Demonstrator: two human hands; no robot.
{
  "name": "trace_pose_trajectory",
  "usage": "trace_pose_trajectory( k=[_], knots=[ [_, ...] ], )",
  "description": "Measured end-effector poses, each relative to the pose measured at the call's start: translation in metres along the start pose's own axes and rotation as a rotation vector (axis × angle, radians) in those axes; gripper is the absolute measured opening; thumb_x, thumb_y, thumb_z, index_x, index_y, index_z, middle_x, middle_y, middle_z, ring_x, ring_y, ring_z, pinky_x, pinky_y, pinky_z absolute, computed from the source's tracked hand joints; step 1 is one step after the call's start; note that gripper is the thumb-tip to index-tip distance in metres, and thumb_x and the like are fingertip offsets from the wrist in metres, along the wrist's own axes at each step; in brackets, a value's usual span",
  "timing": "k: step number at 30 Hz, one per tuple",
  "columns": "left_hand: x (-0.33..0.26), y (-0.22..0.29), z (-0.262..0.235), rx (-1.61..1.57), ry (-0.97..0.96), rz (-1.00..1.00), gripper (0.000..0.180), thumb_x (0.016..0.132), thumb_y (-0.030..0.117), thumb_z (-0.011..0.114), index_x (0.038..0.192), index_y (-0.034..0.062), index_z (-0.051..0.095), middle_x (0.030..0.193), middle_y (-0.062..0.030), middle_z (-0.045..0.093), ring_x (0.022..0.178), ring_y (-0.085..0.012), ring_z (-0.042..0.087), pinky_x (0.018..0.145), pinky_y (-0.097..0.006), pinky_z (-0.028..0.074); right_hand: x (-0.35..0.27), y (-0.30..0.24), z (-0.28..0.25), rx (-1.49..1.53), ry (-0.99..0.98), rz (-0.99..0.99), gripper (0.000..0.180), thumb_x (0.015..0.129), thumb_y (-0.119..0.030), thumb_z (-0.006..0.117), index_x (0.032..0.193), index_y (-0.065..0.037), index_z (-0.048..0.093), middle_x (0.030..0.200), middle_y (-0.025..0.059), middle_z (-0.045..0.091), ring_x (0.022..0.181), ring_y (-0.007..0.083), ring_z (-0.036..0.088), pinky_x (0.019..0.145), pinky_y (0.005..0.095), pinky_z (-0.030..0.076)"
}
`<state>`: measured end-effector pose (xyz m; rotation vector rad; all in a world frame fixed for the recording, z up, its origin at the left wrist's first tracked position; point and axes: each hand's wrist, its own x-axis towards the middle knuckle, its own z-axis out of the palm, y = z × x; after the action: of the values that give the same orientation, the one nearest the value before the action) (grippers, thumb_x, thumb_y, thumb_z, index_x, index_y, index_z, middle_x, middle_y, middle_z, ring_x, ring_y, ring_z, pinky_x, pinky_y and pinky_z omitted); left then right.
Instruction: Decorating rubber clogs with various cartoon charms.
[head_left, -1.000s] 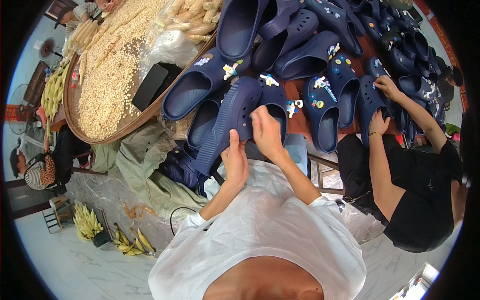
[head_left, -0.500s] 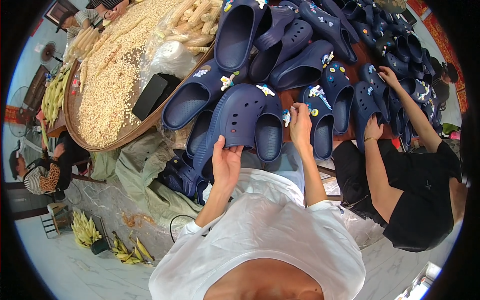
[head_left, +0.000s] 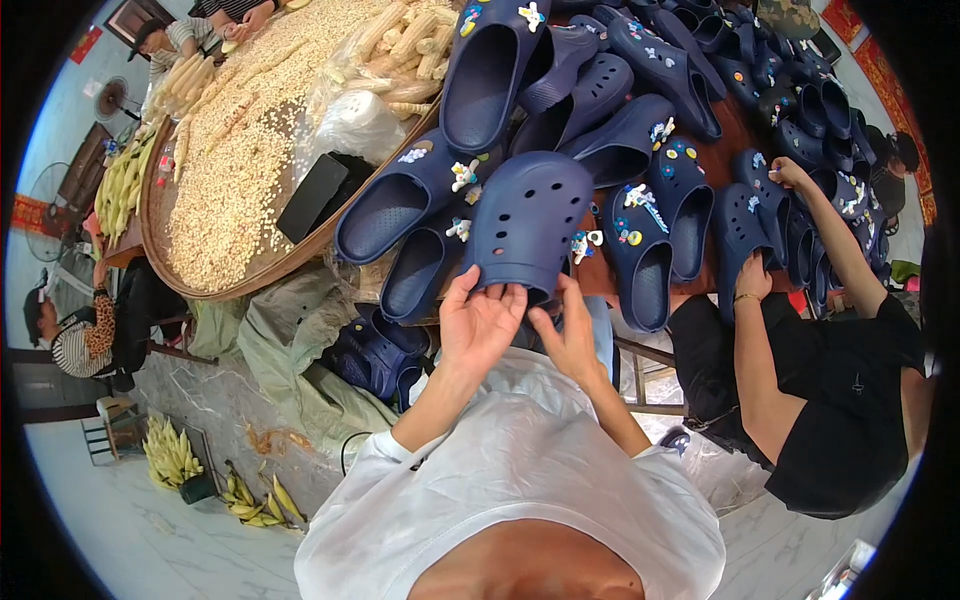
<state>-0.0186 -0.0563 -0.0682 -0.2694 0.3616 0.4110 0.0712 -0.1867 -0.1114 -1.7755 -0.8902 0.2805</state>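
Note:
In my left hand (head_left: 482, 325) is a navy clog (head_left: 530, 210), gripped at the edge of its foot opening, fingers inside and thumb outside. Its holed upper faces up and carries no charms. Beside the clog's lower right edge is my right hand (head_left: 570, 340), thumb and fingers apart; whether its fingertips touch the clog is hard to tell. Small white and blue charms (head_left: 587, 245) show just right of the clog. Left of it lie two more navy clogs, one decorated (head_left: 395, 205) and one lower down (head_left: 415, 272). To the right stands another decorated clog (head_left: 640, 255).
Many navy clogs cover the brown table (head_left: 690, 165). A round tray (head_left: 160, 235) of corn kernels, with a black box (head_left: 322, 195), stands at left. At right, a co-worker (head_left: 820, 400) in black handles clogs. More clogs (head_left: 375, 350) lie below the table edge.
My left hand has moved right with the clog, which now faces more squarely up. My right hand has come down and left from the charms to the clog's edge.

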Motion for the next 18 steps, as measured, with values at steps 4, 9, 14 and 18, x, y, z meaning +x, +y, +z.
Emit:
trace_pose_trajectory(
  k=[4,9,14,18],
  knots=[
    [0.008,-0.009,0.005,-0.077,-0.029,-0.099,0.027,0.091,0.013,0.056,0.117,0.0045,0.056,0.120,-0.0051,0.061,0.114,-0.0200,0.055,0.097,-0.038,0.044,-0.010,0.000,0.008,0.122,-0.060,0.125,0.057,0.084,-0.012,0.067,0.128,0.005,0.034,0.097,0.0187,0.060,0.082,0.0270,0.064,0.070,0.0351,0.051],
    [0.013,-0.019,0.008,-0.181,-0.003,-0.199,0.027,0.092,0.013,0.056,0.115,0.0006,0.056,0.123,-0.0097,0.058,0.119,-0.0235,0.052,0.103,-0.041,0.042,-0.010,0.011,0.013,0.014,0.039,0.088,0.058,0.086,-0.014,0.063,0.130,0.006,0.031,0.100,0.0207,0.062,0.085,0.0327,0.064,0.073,0.0385,0.051],
    [-0.007,-0.035,0.016,0.482,-0.298,-0.343,0.042,0.097,0.016,0.050,0.136,0.0004,0.043,0.132,-0.0122,0.052,0.122,-0.0234,0.052,0.102,-0.036,0.043,0.004,0.026,-0.004,-0.051,0.138,0.073,0.057,0.094,-0.023,0.048,0.137,0.008,0.025,0.110,0.0261,0.059,0.096,0.0396,0.061,0.082,0.0447,0.047],
    [-0.016,-0.017,0.000,1.059,-0.328,-0.119,0.037,0.096,0.019,0.054,0.127,-0.0016,0.052,0.121,-0.0124,0.061,0.113,-0.0214,0.058,0.096,-0.036,0.047,0.040,0.020,-0.029,-0.060,0.226,0.245,0.054,0.097,-0.025,0.041,0.136,0.010,0.030,0.104,0.0276,0.059,0.095,0.0388,0.061,0.082,0.0436,0.046]
  ],
)
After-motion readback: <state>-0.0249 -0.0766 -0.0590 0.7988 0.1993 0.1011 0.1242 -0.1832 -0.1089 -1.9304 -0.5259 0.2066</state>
